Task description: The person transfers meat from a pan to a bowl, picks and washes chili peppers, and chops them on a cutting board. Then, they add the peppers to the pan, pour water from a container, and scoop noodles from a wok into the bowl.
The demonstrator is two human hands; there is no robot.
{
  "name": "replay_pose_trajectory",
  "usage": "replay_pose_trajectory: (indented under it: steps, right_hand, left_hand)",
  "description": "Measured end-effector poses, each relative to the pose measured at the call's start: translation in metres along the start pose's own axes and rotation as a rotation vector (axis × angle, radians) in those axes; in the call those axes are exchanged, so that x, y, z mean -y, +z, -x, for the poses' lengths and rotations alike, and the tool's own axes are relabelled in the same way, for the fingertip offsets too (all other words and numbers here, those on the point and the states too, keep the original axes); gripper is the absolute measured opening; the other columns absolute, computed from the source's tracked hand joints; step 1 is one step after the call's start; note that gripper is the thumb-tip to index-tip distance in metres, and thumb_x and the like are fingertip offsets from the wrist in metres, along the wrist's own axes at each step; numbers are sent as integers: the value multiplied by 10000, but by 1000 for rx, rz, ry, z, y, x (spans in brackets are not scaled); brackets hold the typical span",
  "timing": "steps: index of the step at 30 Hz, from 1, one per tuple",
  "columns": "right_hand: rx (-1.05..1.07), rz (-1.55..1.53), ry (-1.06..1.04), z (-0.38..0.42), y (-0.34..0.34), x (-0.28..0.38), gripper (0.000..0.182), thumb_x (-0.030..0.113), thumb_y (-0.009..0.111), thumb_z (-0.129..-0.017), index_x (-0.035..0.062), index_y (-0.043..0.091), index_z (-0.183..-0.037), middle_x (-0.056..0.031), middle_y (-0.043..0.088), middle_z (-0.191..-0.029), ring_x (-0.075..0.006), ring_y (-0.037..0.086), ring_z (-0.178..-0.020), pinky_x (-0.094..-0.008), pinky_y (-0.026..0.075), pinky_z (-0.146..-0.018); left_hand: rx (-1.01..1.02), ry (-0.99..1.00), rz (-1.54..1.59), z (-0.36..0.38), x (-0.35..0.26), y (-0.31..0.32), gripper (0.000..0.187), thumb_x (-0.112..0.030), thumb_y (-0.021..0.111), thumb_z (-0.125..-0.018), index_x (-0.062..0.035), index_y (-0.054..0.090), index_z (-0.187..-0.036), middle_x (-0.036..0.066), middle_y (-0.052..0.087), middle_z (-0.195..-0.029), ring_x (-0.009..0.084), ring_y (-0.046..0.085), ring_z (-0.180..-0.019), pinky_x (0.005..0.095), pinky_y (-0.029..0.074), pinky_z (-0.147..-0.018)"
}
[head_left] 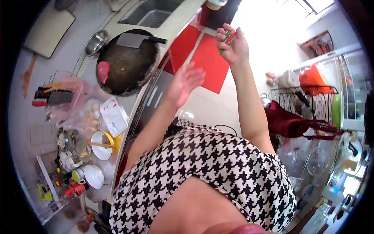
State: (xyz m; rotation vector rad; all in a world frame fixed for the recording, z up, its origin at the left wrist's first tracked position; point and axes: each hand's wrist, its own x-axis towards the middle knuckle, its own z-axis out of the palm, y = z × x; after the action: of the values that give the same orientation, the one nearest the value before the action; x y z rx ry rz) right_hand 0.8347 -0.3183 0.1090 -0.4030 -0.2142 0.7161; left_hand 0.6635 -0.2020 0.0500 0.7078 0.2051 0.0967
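Raised ahead of me, my right hand [237, 48] is closed around a few chili peppers. A red chili pepper [231, 38] and a green chili pepper [222, 51] show between its fingers. My left hand [185, 84] hangs in the air beside the counter, a little blurred, its fingers stretched out and nothing in it. To its left on the counter lies a dark round chopping board [128, 74]. A cleaver [131, 40] rests flat at the board's far side, with its handle pointing right. One piece of pink raw meat [103, 71] sits on the board's left edge.
Beyond the board is a sink [150, 16], and a metal bowl [96, 43] touches its left side. Nearer me stand a white plastic tray [113, 117], bagged eggs [92, 119] and white bowls [94, 176]. A wire rack [304, 93] holds items on the right.
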Motion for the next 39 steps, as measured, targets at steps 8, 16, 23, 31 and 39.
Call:
replay_pose_trajectory:
  steps: [8,16,23,31,39]
  right_hand:
    - [-307,386,-267,47,-70,59,224,220,326,-858,54,473,-890,-62,532,-621,-138,466,-418,-246,406,-378]
    - [-280,1817,-571,87,-89,44,232,233,448,-829,58,513,-692,-107,548,-662,-277,512,-646,-399,375,-596]
    - [-237,1872,-519,90,-84,55,258,263,414,-820,66,546,-716,-99,570,-728,-274,502,-766,-417,338,-714]
    - [-300,1116,-305,114,-75,67,156,177,485,-856,32,515,-906,-26,546,-683,-79,511,-595,-223,406,-517]
    - [-234,1230,-697,123,-46,78,118,123,564,-811,10,539,-793,-27,522,-719,-84,497,-605,-233,405,-526]
  left_hand:
    - [-82,12,124,-104,114,141,423,-364,277,-914,-57,421,-1168,60,495,-1081,156,475,-1013,313,377,-903]
    - [-82,-147,113,-79,135,119,419,-353,208,-931,-67,393,-1175,53,446,-1166,167,430,-1074,321,347,-925]
    - [62,-248,-243,-72,117,115,301,-333,303,-924,-91,481,-915,-20,464,-694,75,368,-510,212,311,-447]
    - [-70,188,-543,-71,122,145,117,-197,382,-908,-91,429,-890,-38,406,-673,16,343,-511,159,283,-420]
    - [-98,835,-967,-79,104,173,150,-135,435,-876,-19,426,-970,82,500,-770,153,470,-635,270,403,-573]
